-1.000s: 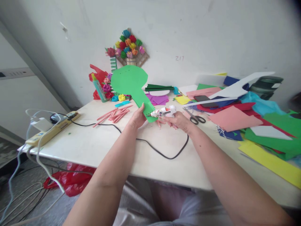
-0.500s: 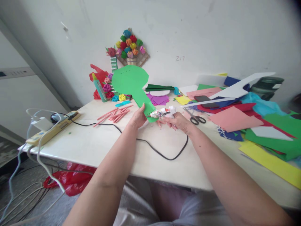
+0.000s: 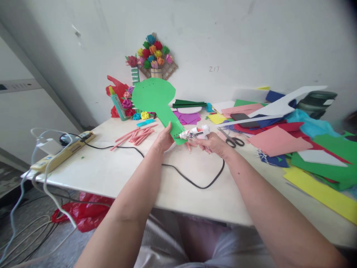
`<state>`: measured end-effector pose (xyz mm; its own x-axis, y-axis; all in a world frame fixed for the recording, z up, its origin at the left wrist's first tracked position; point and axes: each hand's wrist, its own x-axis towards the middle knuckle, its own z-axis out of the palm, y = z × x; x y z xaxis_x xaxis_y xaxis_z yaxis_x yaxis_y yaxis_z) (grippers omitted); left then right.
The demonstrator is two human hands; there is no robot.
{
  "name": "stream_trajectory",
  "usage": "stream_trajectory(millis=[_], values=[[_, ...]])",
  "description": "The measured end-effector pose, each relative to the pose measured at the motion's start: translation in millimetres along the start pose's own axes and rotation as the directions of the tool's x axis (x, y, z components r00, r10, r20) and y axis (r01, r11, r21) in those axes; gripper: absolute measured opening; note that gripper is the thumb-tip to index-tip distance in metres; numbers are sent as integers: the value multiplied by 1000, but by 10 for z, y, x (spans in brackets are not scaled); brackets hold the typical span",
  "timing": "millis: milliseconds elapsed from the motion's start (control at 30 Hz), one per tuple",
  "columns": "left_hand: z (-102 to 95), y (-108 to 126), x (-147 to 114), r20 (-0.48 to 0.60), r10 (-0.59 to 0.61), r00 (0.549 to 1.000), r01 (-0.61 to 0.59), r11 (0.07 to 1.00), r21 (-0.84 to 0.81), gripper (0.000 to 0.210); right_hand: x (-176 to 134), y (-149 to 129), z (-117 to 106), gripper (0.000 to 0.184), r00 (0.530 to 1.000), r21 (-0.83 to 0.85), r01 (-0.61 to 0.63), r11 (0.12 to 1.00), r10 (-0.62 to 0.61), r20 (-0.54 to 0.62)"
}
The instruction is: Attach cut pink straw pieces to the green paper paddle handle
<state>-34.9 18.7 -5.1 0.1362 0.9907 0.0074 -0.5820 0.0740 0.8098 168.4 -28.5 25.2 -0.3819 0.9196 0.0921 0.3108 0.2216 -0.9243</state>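
Note:
My left hand (image 3: pixel 164 140) grips the lower end of a green paper cutout (image 3: pixel 153 95), which has a broad rounded top and a narrow stem and is tilted up off the table. Small dark marks line the stem's edge. In my right hand (image 3: pixel 210 143) is a white hot glue gun (image 3: pixel 199 131), its nozzle at the stem's lower end; I cannot tell whether it touches. A black cord (image 3: pixel 192 183) loops over the table below my hands. Pink paper rolls (image 3: pixel 139 136) lie left of my left hand, and scissors (image 3: pixel 234 142) lie right of my right hand.
Coloured sheets (image 3: pixel 279 141) are heaped along the table's right side. A yellow power strip (image 3: pixel 67 150) sits at the left edge with cables hanging down. Paper flowers (image 3: pixel 152 52), a glue bottle (image 3: pixel 118 106) and dark green strips (image 3: pixel 189 104) stand or lie toward the wall.
The glue gun and my right hand have shifted slightly to the right. The green cutout has barely moved, and my left hand keeps its hold.

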Motion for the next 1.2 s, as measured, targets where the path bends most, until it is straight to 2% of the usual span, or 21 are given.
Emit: stream_trajectory(millis=[167, 333, 533, 667, 800, 933, 1000, 1100, 1167, 1200], values=[[-41, -11, 34, -43, 35, 998, -33, 999, 38, 31, 5, 25, -57, 41, 998, 21, 9, 1000, -8, -54], [-127, 22, 48, -137, 125, 983, -115, 990, 81, 25, 75, 133, -152, 36, 979, 202, 104, 974, -64, -194], [-247, -4, 83, -165, 99, 981, -79, 989, 123, 24, 305, 85, -189, 27, 940, 307, 155, 939, -44, -339], [-243, -17, 102, -169, 73, 983, -48, 988, 145, 23, 411, -22, -251, 23, 936, 335, 159, 929, -34, -350], [-209, 16, 118, -180, 10, 984, 22, 984, 176, 19, 503, 13, -291, 26, 938, 347, 128, 929, 0, -346], [-196, 72, 155, -279, -104, 955, 173, 957, 235, 17, 647, 124, -261, 28, 950, 369, 109, 923, 13, -313], [-217, 100, 176, -336, -118, 934, 208, 946, 247, 15, 708, 164, -217, 27, 955, 376, 102, 921, 16, -297], [-311, 144, 213, -434, -51, 900, 190, 940, 284, 15, 734, 201, -143, 27, 956, 373, 85, 924, 30, -292], [-405, 175, 245, -497, 39, 867, 137, 940, 313, 12, 710, 227, -108, 26, 958, 368, 75, 927, 36, -286], [-452, 189, 263, -490, 86, 868, 99, 935, 339, 9, 692, 242, -97, 26, 960, 364, 67, 929, 39, -277]])
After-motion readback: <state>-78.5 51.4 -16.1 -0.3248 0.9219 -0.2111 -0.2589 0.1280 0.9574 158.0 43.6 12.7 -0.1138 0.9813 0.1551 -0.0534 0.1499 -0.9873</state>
